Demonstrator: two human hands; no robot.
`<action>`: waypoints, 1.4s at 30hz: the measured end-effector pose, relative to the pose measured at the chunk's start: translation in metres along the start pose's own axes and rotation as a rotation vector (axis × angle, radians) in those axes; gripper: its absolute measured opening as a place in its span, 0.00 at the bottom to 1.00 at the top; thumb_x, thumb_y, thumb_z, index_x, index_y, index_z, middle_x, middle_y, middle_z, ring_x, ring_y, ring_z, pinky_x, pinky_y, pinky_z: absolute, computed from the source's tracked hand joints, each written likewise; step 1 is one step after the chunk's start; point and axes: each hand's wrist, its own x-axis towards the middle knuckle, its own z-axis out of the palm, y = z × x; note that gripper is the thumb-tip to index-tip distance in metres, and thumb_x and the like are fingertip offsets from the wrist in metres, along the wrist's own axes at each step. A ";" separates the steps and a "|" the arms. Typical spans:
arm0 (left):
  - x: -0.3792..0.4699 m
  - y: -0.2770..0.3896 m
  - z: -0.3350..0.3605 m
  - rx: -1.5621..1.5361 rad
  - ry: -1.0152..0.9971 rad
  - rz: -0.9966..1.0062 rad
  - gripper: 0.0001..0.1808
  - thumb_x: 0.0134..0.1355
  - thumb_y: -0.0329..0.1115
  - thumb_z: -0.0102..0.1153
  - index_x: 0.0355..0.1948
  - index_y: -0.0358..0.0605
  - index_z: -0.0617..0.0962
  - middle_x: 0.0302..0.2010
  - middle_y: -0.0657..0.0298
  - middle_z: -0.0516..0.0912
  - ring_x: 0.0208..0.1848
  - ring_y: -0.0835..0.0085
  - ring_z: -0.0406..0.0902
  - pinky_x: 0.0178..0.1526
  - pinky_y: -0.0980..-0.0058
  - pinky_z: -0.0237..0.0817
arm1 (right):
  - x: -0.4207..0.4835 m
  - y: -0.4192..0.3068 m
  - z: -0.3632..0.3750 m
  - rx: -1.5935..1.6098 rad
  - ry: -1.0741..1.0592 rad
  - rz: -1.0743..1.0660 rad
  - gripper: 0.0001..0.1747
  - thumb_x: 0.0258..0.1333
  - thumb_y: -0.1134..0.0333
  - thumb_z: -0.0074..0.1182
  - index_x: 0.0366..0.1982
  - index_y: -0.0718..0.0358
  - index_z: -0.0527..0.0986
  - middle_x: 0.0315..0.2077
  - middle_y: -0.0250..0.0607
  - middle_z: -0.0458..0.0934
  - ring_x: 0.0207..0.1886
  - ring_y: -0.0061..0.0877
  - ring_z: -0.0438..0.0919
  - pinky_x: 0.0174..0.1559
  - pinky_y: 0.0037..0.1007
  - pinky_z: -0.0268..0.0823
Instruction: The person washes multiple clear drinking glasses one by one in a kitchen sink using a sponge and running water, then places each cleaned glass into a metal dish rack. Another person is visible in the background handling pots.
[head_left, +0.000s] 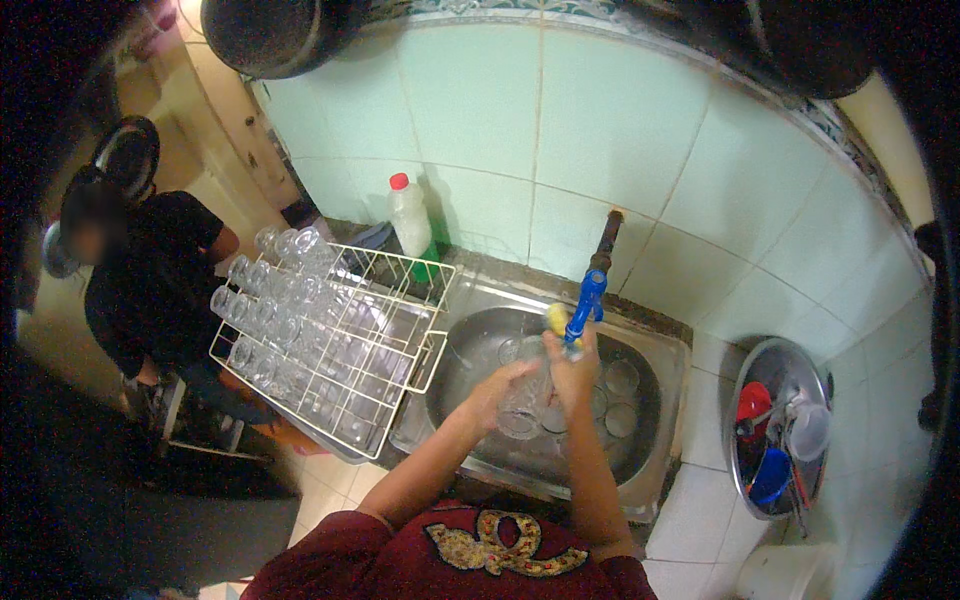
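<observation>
My left hand holds a clear drinking glass tilted over the steel sink. Close beside it, my right hand is under the blue tap, which hides part of the fingers. A yellow sponge, blurred, shows at the fingertips of that hand and appears gripped by it. More glasses lie in the basin, beneath and to the right of my hands.
Left of the sink, a cream wire rack holds several upturned glasses. A red-capped bottle stands behind it. At right is a metal bowl of utensils. A person in dark clothes is at far left.
</observation>
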 end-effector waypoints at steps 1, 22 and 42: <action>0.005 -0.003 0.000 -0.039 0.045 0.089 0.27 0.67 0.51 0.43 0.59 0.44 0.70 0.52 0.55 0.77 0.54 0.62 0.73 0.56 0.61 0.64 | 0.002 -0.003 0.005 -0.171 -0.069 -0.149 0.25 0.49 0.59 0.65 0.45 0.64 0.72 0.41 0.41 0.76 0.43 0.32 0.75 0.47 0.32 0.66; 0.012 0.004 0.019 -0.265 0.125 0.325 0.31 0.63 0.62 0.46 0.54 0.47 0.74 0.44 0.59 0.80 0.42 0.66 0.77 0.45 0.67 0.69 | 0.007 -0.005 0.028 0.075 -0.261 0.014 0.23 0.60 0.63 0.48 0.55 0.66 0.66 0.54 0.59 0.70 0.57 0.51 0.69 0.60 0.41 0.59; 0.031 0.066 -0.001 0.784 0.763 1.467 0.43 0.37 0.35 0.77 0.53 0.40 0.66 0.47 0.57 0.74 0.48 0.66 0.74 0.53 0.68 0.66 | -0.025 0.000 0.000 1.025 -0.260 0.737 0.24 0.66 0.52 0.39 0.51 0.63 0.70 0.50 0.52 0.74 0.52 0.48 0.75 0.57 0.57 0.62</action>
